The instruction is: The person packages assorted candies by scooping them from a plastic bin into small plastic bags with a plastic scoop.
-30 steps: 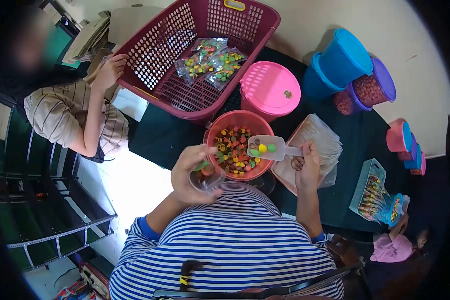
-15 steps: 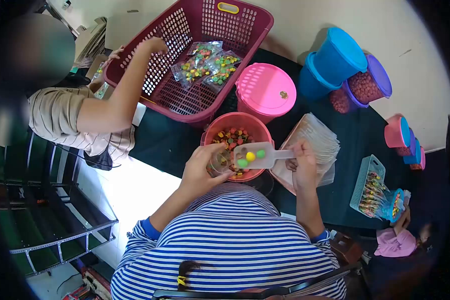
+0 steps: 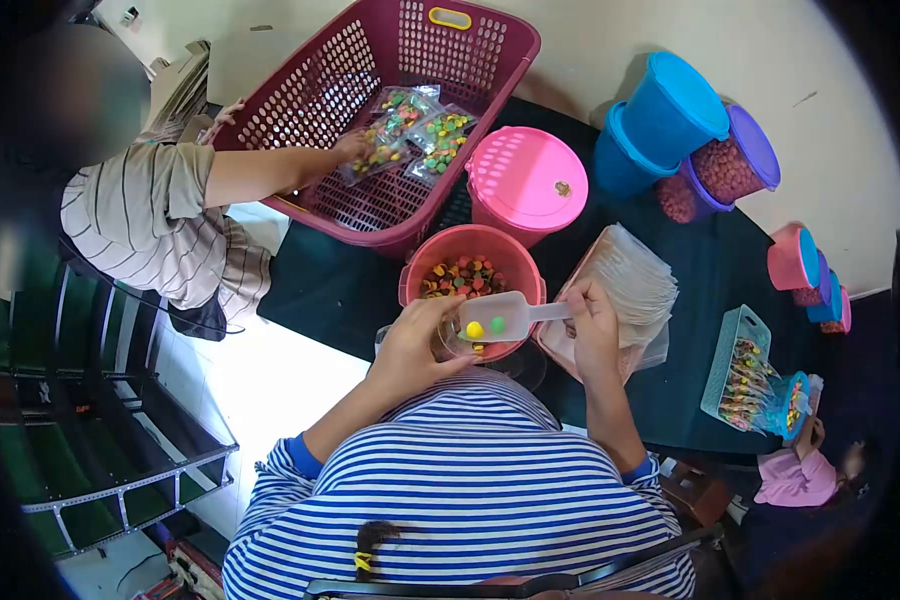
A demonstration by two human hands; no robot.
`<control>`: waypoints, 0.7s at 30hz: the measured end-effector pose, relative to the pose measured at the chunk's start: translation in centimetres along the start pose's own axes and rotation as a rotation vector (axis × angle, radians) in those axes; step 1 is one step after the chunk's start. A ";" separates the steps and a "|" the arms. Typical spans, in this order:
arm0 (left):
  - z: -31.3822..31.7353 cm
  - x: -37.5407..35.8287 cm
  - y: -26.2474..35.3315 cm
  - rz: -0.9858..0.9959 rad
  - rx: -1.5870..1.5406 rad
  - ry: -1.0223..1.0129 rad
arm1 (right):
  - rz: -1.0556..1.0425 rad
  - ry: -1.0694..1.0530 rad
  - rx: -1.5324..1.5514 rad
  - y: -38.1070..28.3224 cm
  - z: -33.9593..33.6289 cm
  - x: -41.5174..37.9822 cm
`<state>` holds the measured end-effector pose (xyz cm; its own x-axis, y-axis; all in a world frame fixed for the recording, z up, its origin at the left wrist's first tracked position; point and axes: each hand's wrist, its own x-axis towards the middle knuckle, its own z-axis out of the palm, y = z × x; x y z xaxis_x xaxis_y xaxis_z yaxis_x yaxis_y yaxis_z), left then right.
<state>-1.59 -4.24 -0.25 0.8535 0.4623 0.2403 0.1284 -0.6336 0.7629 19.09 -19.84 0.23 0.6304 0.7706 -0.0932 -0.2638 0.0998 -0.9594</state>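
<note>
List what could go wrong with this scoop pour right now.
The scoop, held by the right hand, tips two loose candies toward the small clear bag in the left hand; its mouth looks narrow, so they may miss. Misses would probably land in the pink bowl below, or bounce over its rim.

maroon basket, pink lidded bucket, blue tubs

Scoop above bowl, before basket

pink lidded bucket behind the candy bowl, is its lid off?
No. The pink bucket has its pink lid seated on top; only the candy bowl in front of it stands open.
</note>
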 end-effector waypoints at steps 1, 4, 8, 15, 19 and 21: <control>0.0 0.0 0.1 -0.008 0.002 0.006 | -0.020 0.017 -0.017 -0.1 0.3 -0.1; 0.0 0.0 0.4 -0.031 -0.008 0.001 | -0.047 0.027 0.006 0.2 -0.3 -0.2; 0.0 -0.2 -0.1 0.008 -0.009 0.041 | -0.045 0.114 0.060 1.5 -1.5 -0.5; 0.3 -0.6 -1.7 -0.040 -0.432 0.221 | -0.090 0.206 0.160 2.7 -2.6 -2.1; -0.4 0.0 -1.6 0.025 -0.626 0.285 | -0.370 0.336 -0.390 3.4 -2.1 -2.9; -0.4 0.0 -2.0 0.039 -0.604 0.287 | -0.419 0.374 -0.516 3.8 -2.0 -3.3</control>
<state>-2.02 -2.72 -1.54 0.6730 0.6454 0.3613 -0.2767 -0.2334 0.9322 17.44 -23.30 -3.59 0.8320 0.4596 0.3106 0.3688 -0.0400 -0.9287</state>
